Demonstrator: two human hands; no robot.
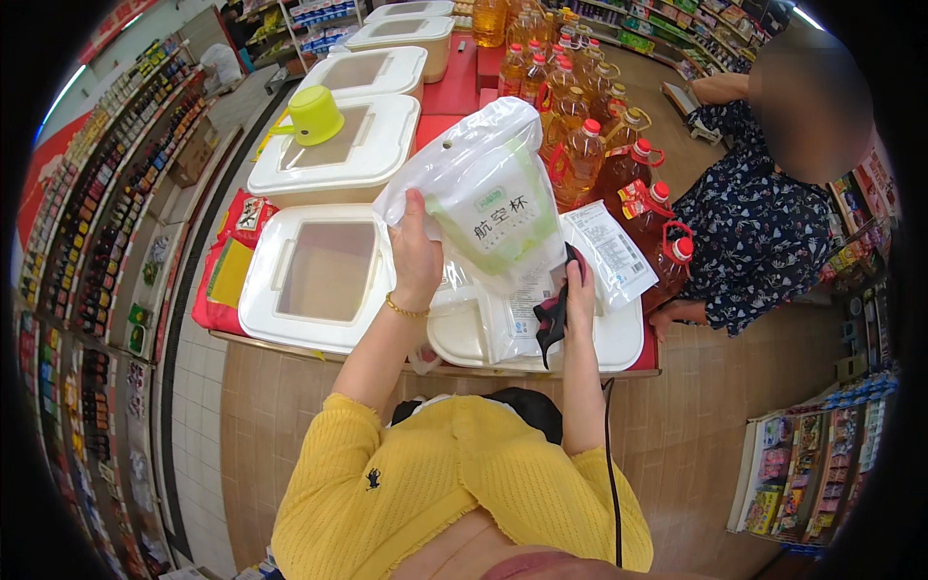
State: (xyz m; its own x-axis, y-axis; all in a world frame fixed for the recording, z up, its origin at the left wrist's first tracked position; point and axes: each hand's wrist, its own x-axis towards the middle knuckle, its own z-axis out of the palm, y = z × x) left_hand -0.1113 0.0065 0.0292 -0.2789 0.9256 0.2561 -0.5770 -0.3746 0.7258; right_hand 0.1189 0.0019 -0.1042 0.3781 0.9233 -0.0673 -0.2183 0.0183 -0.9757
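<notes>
My left hand (418,261) is closed on the left edge of a clear plastic packet (498,208) with white and pale green inside, raised over the table. My right hand (579,302) is closed on a black hand-held tool (553,317) with a dark pink part, by the packet's lower right corner. The tool's exact kind is unclear. Under and beside the raised packet, white packets (619,256) with printed labels lie on a white bin lid (619,343).
White lidded bins (256,285) line the table, a green scoop (314,116) on one. Oil bottles (580,159) stand behind on the right. A person in a dark patterned shirt (754,217) stands at the right, one hand by the table edge. Stocked shelves (106,222) flank the aisles.
</notes>
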